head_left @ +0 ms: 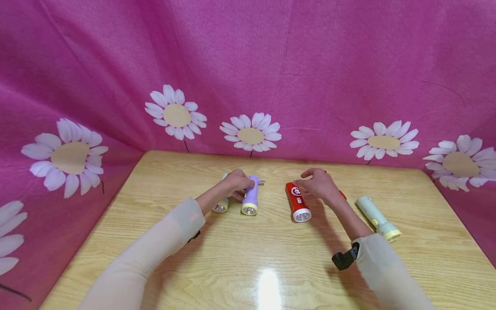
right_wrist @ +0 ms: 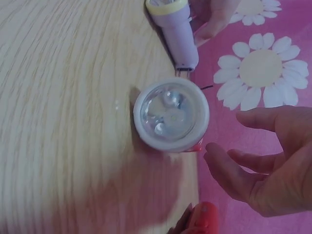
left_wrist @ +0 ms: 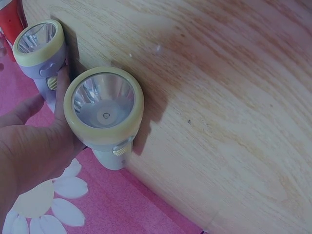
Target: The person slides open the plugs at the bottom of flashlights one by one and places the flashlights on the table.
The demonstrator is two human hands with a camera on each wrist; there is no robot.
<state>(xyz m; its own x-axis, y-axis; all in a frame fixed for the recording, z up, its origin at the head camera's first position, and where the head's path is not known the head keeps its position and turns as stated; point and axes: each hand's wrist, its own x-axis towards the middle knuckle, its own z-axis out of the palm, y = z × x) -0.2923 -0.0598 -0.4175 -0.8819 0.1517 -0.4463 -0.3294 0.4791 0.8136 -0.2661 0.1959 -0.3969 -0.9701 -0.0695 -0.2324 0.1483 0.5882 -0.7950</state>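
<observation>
My left hand (head_left: 237,183) grips the purple flashlight (head_left: 252,191), with thumb and a finger on either side of its body in the left wrist view. This flashlight has a pale yellow lens rim, and metal plug prongs (head_left: 261,182) stick out at its tail. Right beside the same hand lies a pale flashlight (left_wrist: 105,117) with a yellow rim, mostly hidden in the head view. My right hand (head_left: 318,186) hovers by the tail of a red flashlight (head_left: 297,200) with a white rim; its fingers are parted, with nothing between them in the right wrist view.
Partly hidden behind my right hand is another red object (right_wrist: 204,217). A pale green flashlight (head_left: 375,217) lies on the right of the wooden table (head_left: 224,267). Pink cloth (head_left: 310,77) with daisies hangs along the table's back and sides.
</observation>
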